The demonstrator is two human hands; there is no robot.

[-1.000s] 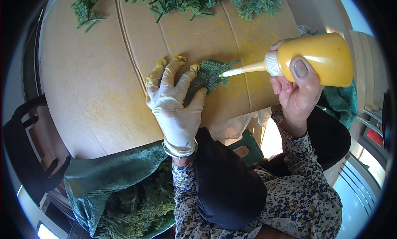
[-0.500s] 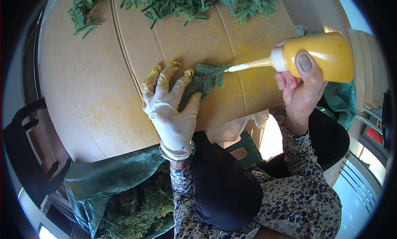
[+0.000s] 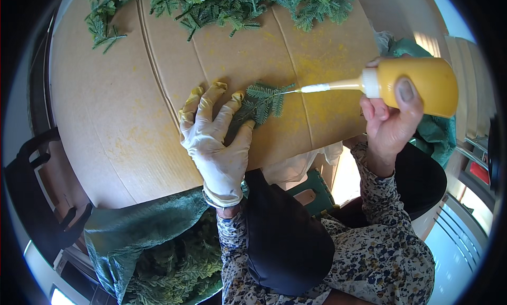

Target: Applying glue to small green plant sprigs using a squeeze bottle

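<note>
A small green needle-leaved sprig (image 3: 265, 101) lies on a cardboard sheet (image 3: 132, 146). My left hand (image 3: 215, 141), in a white glove with yellow-stained fingertips, rests on the cardboard, fingers spread. Its thumb and index finger hold the sprig's lower end between them against the board. Bare and raised at the right, my right hand (image 3: 393, 117) grips a squeeze bottle (image 3: 422, 86) of yellow liquid, thumb along its side. The bottle's long nozzle (image 3: 322, 87) points left at the sprig. A thin pale line spans the gap between nozzle tip and sprig.
More green sprigs (image 3: 227, 7) are heaped along the board's far edge. Yellow smears mark its right part. Below the near edge, a green plastic bag (image 3: 153, 220) holds more greenery. A black chair-like frame (image 3: 31, 178) stands at left, another green bag (image 3: 435, 128) at right.
My right hand has drawn the bottle right and slightly nearer me, so its nozzle tip has come away from the sprig. The left hand and sprig have barely shifted in view.
</note>
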